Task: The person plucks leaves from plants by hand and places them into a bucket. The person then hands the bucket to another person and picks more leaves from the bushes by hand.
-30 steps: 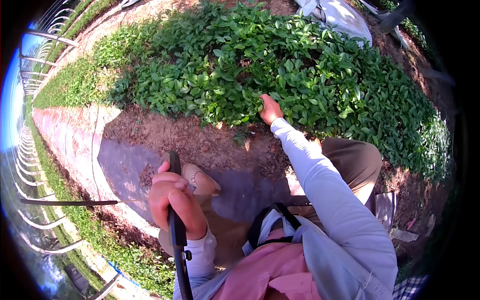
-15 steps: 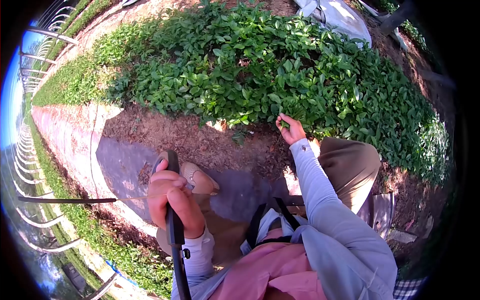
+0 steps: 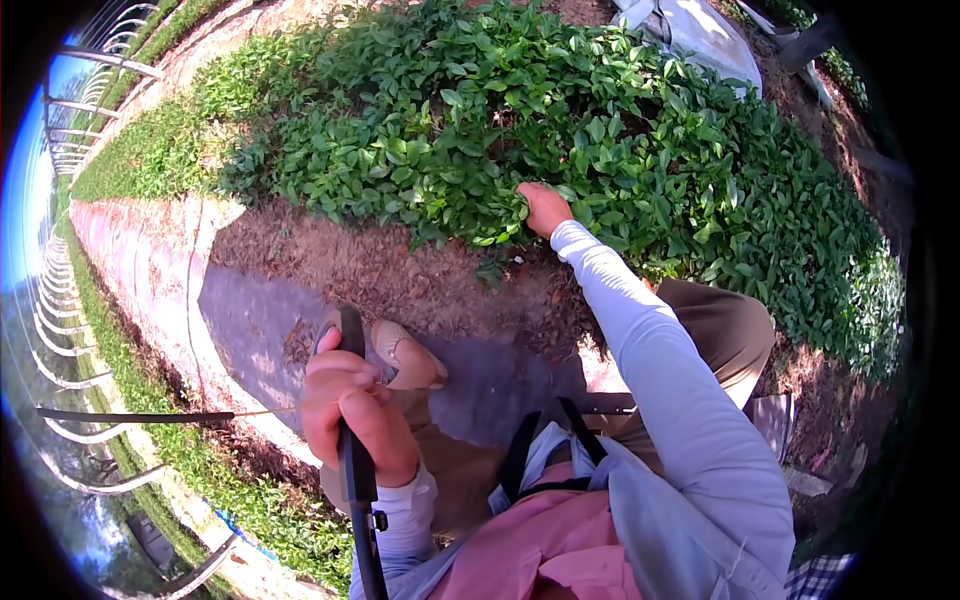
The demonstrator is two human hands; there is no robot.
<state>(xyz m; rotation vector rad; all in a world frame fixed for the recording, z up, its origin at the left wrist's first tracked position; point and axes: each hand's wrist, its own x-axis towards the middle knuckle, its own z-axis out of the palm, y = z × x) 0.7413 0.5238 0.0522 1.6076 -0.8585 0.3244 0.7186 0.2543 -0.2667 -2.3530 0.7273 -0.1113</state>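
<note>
In the head view, my left hand [image 3: 358, 408] is wrapped round a black handle [image 3: 356, 465] that runs down toward the bottom edge. A thin cord or rod with a black end piece [image 3: 140, 415] extends leftward from this hand. My right hand [image 3: 545, 209] reaches into the near edge of the leafy green plants [image 3: 450, 130]. Its fingers are bent together among the leaves, and what lies between them is too hidden to make out.
Bare brown soil [image 3: 320, 245] and dark ground sheeting [image 3: 250, 310] lie in front of my legs. My shoe [image 3: 405, 355] rests beside the handle. A pale sheet [image 3: 700, 40] lies beyond the plants, and white hoops [image 3: 110, 485] line the left side.
My right hand has moved left and farther into the plants. The green leaves seen at its fingertips before are no longer visible. My left hand keeps its hold on the handle.
</note>
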